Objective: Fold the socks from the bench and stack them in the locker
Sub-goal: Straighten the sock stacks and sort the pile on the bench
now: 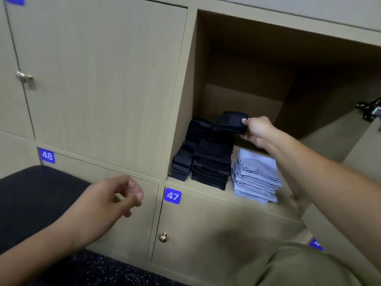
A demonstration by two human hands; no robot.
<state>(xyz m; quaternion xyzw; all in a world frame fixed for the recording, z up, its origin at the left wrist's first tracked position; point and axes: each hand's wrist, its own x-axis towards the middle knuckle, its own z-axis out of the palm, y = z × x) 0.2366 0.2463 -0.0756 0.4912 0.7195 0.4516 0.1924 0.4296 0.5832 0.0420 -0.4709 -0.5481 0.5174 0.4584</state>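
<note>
Head view is showing you holding a folded black sock (234, 122) in your right hand (257, 131), fingers pinching its right edge, and it's hovering inside the open locker (243, 65) just above the back of the black stacks. So you're basically mid-placement on this one, not yet set down.

Progress-wise it's looking pretty far along: the locker is already holding a tall black stack (212, 159) in the middle, a shorter black stack (182, 164) to its left, and a light blue stack (255, 176) on the right, all sitting side by side on the locker floor. How the dark piles split up further back is hard to tell.

Your left hand (111, 203) is hanging out front with fingers loosely curled, holding nothing. The black tabletop (37, 193) at lower left is showing no socks in the part that's visible, so there may be little left, but most of it is out of view.
</note>
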